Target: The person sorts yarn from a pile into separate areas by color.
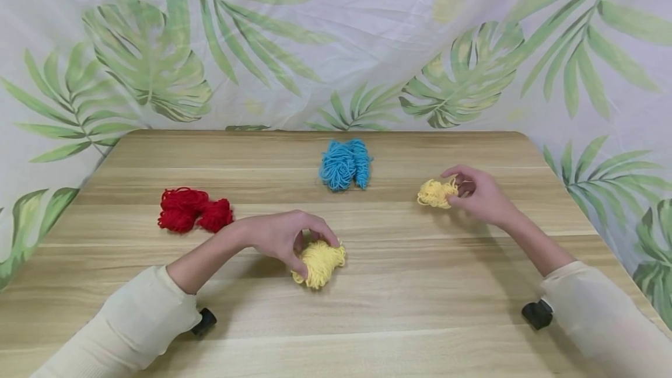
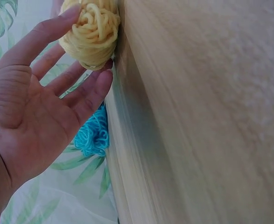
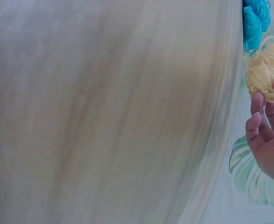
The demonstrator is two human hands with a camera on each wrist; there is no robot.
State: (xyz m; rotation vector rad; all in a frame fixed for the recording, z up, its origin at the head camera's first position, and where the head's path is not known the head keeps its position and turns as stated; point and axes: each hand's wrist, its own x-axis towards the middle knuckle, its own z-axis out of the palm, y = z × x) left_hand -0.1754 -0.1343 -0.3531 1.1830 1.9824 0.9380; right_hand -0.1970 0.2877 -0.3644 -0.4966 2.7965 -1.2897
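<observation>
My left hand (image 1: 286, 237) grips a ball of yellow yarn (image 1: 321, 263) near the middle of the table, thumb on its near side and fingers over the far side. In the left wrist view this yellow yarn (image 2: 92, 35) lies between thumb and fingertips, close to the tabletop. Farther right, my right hand (image 1: 483, 196) pinches a smaller, paler yellow yarn bundle (image 1: 437, 193) by its right end. The right wrist view shows that bundle (image 3: 265, 70) at the fingertips, a loose loop sticking out; part of the hand (image 3: 272, 149) is cut off by the frame edge.
Two blue yarn bundles (image 1: 343, 163) lie side by side at the back middle of the wooden table (image 1: 399, 319). Red yarn bundles (image 1: 185, 210) sit at the left, just beyond my left forearm. A leaf-patterned cloth (image 1: 367, 34) hangs behind the table's far edge.
</observation>
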